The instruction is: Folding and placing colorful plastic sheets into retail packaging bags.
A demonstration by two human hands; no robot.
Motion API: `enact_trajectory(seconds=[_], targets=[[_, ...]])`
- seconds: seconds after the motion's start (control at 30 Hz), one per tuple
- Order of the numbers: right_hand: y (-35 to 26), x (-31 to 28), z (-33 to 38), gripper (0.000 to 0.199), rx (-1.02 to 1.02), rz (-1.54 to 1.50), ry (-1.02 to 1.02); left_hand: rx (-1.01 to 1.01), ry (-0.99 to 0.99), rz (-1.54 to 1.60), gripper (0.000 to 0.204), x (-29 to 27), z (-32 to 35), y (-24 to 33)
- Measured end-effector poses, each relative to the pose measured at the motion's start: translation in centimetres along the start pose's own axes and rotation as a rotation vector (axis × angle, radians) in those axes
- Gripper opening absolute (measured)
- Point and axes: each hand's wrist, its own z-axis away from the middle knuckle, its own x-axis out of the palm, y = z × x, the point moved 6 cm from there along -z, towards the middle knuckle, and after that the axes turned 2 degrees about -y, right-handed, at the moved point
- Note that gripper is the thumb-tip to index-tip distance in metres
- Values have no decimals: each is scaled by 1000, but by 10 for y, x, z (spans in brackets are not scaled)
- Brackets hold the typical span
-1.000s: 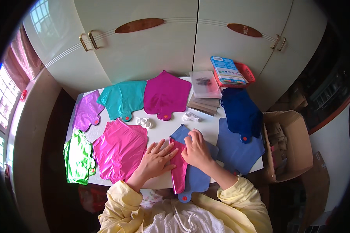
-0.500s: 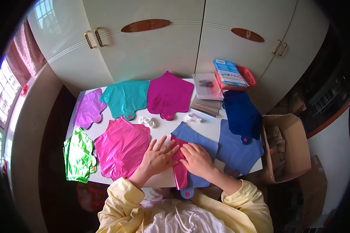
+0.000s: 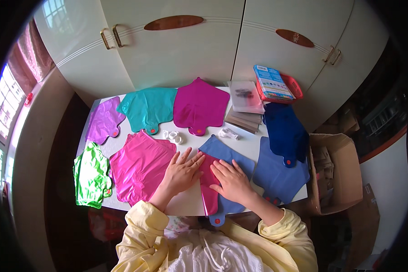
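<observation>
A folded pink foil balloon [image 3: 207,192] lies flat over a blue foil balloon [image 3: 233,156] at the table's front edge. My left hand [image 3: 180,174] rests with fingers spread, its fingertips at the pink balloon's left edge. Flat on the same pink foil, my right hand [image 3: 232,182] has its fingers stretched out and also covers part of the blue one. The blue balloon's round tab hangs past the table edge. Left of my hands is a pile of flat pink foil balloons [image 3: 140,167]. To the right lies another blue foil balloon [image 3: 283,177], partly under a navy one [image 3: 283,133].
Lilac [image 3: 105,120], teal [image 3: 149,111], magenta [image 3: 201,106] and shiny green balloons [image 3: 90,177] lie around the white table. Between them sit white ribbon rolls [image 3: 173,137] and a white bundle [image 3: 228,133]. Clear sleeves [image 3: 246,103], a red basket [image 3: 295,87] and a cardboard box [image 3: 347,174] stand right.
My right hand's fingers have straightened from a curled pose and spread across the pink foil. My left hand stays nearly in place. The whole view has shifted slightly.
</observation>
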Motion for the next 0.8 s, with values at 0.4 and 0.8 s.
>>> enact_trajectory(seconds=[0.4, 0.8], targets=[[0, 1, 1, 70, 19, 39, -101, -48, -21, 45, 83, 1, -8, -11], [-2, 6, 2, 77, 3, 123, -158, 92, -137, -11, 110, -4, 7, 7]])
